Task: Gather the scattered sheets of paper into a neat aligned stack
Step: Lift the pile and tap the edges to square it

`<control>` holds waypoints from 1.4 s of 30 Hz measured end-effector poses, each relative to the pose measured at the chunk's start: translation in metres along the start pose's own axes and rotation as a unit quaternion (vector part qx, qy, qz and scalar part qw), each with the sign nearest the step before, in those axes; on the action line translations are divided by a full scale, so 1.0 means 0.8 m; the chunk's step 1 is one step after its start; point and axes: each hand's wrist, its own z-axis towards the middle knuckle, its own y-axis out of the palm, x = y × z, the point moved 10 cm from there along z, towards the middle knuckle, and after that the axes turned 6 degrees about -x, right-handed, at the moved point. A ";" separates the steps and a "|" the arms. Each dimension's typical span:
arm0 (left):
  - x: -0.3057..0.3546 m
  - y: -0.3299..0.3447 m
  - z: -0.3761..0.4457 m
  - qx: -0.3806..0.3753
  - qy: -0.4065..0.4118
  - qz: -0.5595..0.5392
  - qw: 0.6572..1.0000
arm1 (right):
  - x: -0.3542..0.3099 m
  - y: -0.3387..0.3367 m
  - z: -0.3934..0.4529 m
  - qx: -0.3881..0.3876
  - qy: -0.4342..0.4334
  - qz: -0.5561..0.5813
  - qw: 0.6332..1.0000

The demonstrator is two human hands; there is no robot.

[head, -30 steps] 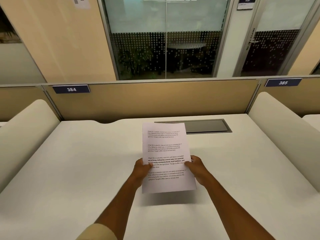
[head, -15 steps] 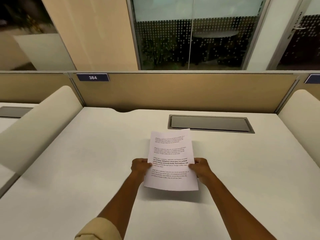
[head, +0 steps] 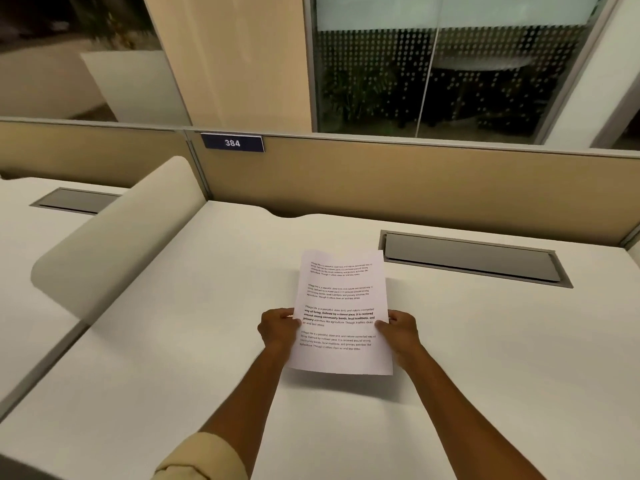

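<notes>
Head view: both forearms reach forward from the bottom of the frame, roughly parallel and nearly straight, converging slightly toward the middle of the white desk. The left hand grips the left edge of the sheets of paper with its fingers curled behind the page and the thumb pressed on the printed face. The right hand mirrors it on the right edge, thumb on top, fingers wrapped underneath. Both wrists are level, knuckles turned outward.

The paper is held in portrait orientation, tilted back toward the far side, its lower edge lifted clear of the desk with a soft shadow beneath it. It carries 4 blocks of black text, the 3rd partly bold. How many sheets make up the bundle cannot be told.

A rolled-up beige sleeve shows on the left arm. Beyond the paper lies a grey cable flap set into the desk, and a partition bears a blue plate reading 384.
</notes>
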 end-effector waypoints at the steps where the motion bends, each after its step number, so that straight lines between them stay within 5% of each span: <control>1: -0.002 -0.008 0.009 0.001 -0.004 -0.007 1.000 | -0.003 0.009 0.003 -0.003 0.004 0.005 1.000; 25: 0.022 -0.257 0.309 -0.014 -0.021 -0.032 0.999 | -0.114 0.344 0.110 -0.007 0.056 0.056 0.997; 35: 0.013 -0.298 0.386 -0.005 -0.039 -0.056 0.998 | -0.141 0.414 0.165 0.002 0.051 0.038 0.998; 42: 0.015 -0.275 0.387 -0.021 -0.027 -0.092 0.995 | -0.151 0.388 0.165 0.041 0.015 0.025 0.999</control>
